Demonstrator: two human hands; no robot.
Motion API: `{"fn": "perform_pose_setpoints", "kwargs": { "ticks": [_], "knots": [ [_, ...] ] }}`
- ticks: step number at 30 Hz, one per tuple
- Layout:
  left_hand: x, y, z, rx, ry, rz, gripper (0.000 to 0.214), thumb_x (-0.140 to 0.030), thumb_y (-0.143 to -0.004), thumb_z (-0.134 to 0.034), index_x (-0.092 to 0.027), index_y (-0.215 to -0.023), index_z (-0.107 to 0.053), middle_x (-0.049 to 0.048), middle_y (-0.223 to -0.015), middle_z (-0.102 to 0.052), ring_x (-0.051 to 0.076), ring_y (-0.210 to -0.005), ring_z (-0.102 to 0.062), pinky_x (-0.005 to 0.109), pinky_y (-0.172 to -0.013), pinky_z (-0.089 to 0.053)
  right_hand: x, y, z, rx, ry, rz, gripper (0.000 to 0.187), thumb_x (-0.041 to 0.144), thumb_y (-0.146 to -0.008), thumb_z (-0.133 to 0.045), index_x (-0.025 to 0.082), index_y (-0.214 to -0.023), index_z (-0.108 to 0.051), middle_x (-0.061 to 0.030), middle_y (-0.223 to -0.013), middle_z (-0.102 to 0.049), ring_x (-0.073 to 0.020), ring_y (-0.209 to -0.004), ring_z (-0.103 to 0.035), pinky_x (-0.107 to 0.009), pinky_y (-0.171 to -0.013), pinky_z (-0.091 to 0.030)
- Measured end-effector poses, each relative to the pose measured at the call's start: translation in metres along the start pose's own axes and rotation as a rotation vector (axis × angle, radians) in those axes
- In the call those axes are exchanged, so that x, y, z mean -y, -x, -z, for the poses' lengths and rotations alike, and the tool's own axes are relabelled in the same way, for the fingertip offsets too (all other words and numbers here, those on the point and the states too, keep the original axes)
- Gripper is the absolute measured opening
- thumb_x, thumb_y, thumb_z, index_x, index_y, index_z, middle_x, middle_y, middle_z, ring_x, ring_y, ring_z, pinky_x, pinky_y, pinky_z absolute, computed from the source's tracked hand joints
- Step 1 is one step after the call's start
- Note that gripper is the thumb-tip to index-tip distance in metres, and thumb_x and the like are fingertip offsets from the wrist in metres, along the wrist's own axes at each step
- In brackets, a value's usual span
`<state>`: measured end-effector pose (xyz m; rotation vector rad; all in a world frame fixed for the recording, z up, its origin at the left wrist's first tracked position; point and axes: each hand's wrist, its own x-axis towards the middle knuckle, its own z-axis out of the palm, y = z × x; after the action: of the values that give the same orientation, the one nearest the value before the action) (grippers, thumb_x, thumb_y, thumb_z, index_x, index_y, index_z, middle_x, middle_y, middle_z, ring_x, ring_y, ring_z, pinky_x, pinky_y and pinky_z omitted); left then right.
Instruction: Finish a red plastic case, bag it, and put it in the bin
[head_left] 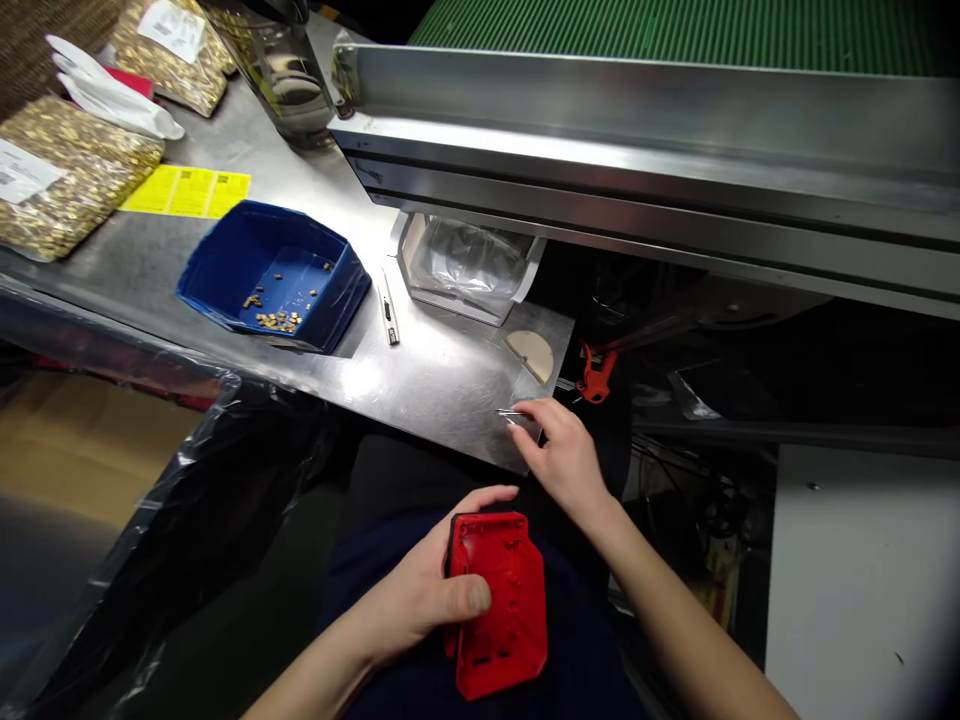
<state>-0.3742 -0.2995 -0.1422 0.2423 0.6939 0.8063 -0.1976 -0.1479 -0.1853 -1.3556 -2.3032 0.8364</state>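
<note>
While I watched through the head cam, the left hand gripped a red plastic shell, thumb inside, just off the steel bench's near edge. The right hand was almost closed, thumb and finger pinching a slim metal tool, maybe tweezers. Looked mid-job to me: I couldn't spot brass in the shell, and loose brass inserts sat in the blue bin. I had room leftward, but the conveyor frame boxed in the far side.

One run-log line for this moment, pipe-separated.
left hand: holds red shell | right hand: pinches thin metal tool near edge of metal table | on table: blue bin holding small brass-coloured pieces
</note>
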Motion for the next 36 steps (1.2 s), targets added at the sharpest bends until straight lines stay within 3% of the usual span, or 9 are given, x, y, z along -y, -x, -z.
{"fn": "perform_pose_setpoints", "kwargs": {
  "ticks": [5, 8, 11, 13, 16, 19, 22, 29, 36],
  "knots": [
    [0.0, 0.003, -0.001, -0.009, -0.042, -0.067, 0.099, -0.071, -0.069, -0.086, -0.029, -0.147, -0.041, 0.0118, -0.125, -0.066, 0.03, -0.112, -0.065, 0.042, -0.097, -0.049, -0.004, -0.018, -0.041, 0.017, -0.016, 0.011, 0.029, 0.027, -0.093, -0.071, 0.021, -0.122, -0.07, -0.0111, -0.116, -0.068, -0.0299, -0.111, -0.061, -0.049, -0.1, -0.048],
    [-0.002, 0.009, -0.003, -0.069, -0.096, -0.117, 0.093, -0.074, -0.072, -0.082, -0.028, -0.143, -0.043, 0.0123, -0.128, -0.064, 0.031, -0.113, -0.063, 0.042, -0.096, -0.048, 0.006, -0.005, -0.028, -0.015, -0.116, -0.009, 0.033, 0.03, -0.095, -0.069, 0.021, -0.127, -0.065, -0.011, -0.121, -0.065, -0.0251, -0.108, -0.063, -0.041, -0.095, -0.052],
    [-0.007, 0.01, -0.004, -0.201, -0.168, -0.161, 0.071, -0.068, -0.088, -0.069, -0.028, -0.142, -0.044, 0.0094, -0.13, -0.062, 0.028, -0.117, -0.06, 0.04, -0.102, -0.045, 0.022, 0.03, -0.002, -0.083, -0.245, -0.03, 0.023, 0.035, -0.106, -0.05, 0.02, -0.103, -0.066, -0.0062, -0.099, -0.065, -0.0175, -0.089, -0.064, -0.031, -0.079, -0.053],
    [-0.009, 0.005, -0.004, -0.311, -0.168, -0.155, 0.057, -0.064, -0.097, -0.059, -0.028, -0.139, -0.046, 0.0071, -0.128, -0.062, 0.027, -0.118, -0.059, 0.04, -0.106, -0.044, 0.032, 0.058, 0.013, -0.013, -0.391, 0.04, 0.039, 0.048, -0.108, -0.043, 0.02, -0.091, -0.065, -0.0039, -0.088, -0.064, -0.0173, -0.085, -0.063, -0.031, -0.075, -0.051],
    [-0.009, -0.004, -0.004, -0.453, -0.227, -0.119, 0.054, -0.068, -0.1, -0.045, -0.028, -0.137, -0.046, 0.0053, -0.119, -0.064, 0.028, -0.114, -0.06, 0.044, -0.107, -0.043, 0.042, 0.089, 0.019, 0.166, -0.423, 0.253, 0.051, 0.065, -0.101, -0.046, 0.019, -0.104, -0.066, -0.0063, -0.094, -0.069, -0.0211, -0.088, -0.065, -0.037, -0.08, -0.049],
    [-0.008, -0.011, -0.004, -0.554, -0.439, -0.184, 0.052, -0.065, -0.103, -0.04, -0.03, -0.141, -0.047, 0.0065, -0.137, -0.058, 0.028, -0.13, -0.051, 0.045, -0.117, -0.033, 0.043, 0.098, 0.014, 0.168, -0.33, 0.344, 0.028, 0.044, -0.105, -0.054, 0.017, -0.104, -0.065, -0.0059, -0.091, -0.071, -0.0194, -0.083, -0.065, -0.038, -0.078, -0.046],
    [-0.013, -0.013, -0.007, -0.542, -0.554, -0.284, 0.046, -0.057, -0.106, -0.04, -0.031, -0.142, -0.052, 0.0041, -0.152, -0.05, 0.026, -0.144, -0.04, 0.041, -0.124, -0.024, 0.043, 0.096, 0.01, 0.137, -0.395, 0.361, 0.023, 0.031, -0.106, -0.051, 0.019, -0.092, -0.065, -0.0028, -0.081, -0.069, -0.0161, -0.075, -0.063, -0.035, -0.072, -0.043],
    [-0.027, -0.028, -0.013, -0.533, -0.472, -0.426, 0.034, -0.042, -0.105, -0.049, -0.022, -0.112, -0.076, 0.0055, -0.13, -0.072, 0.029, -0.127, -0.061, 0.038, -0.113, -0.04, 0.05, 0.093, 0.008, 0.105, -0.593, 0.307, 0.036, 0.047, -0.103, -0.055, 0.019, -0.087, -0.068, -0.0008, -0.072, -0.066, -0.0142, -0.068, -0.06, -0.032, -0.067, -0.043],
    [-0.018, -0.031, -0.013, -0.539, -0.489, -0.516, 0.04, -0.047, -0.108, -0.042, -0.029, -0.132, -0.07, 0.0029, -0.14, -0.068, 0.026, -0.134, -0.057, 0.037, -0.117, -0.038, 0.048, 0.094, 0.007, 0.101, -0.641, 0.259, 0.033, 0.048, -0.101, -0.06, 0.019, -0.088, -0.071, -0.0017, -0.076, -0.071, -0.0154, -0.07, -0.064, -0.032, -0.068, -0.046]
  ]
}}
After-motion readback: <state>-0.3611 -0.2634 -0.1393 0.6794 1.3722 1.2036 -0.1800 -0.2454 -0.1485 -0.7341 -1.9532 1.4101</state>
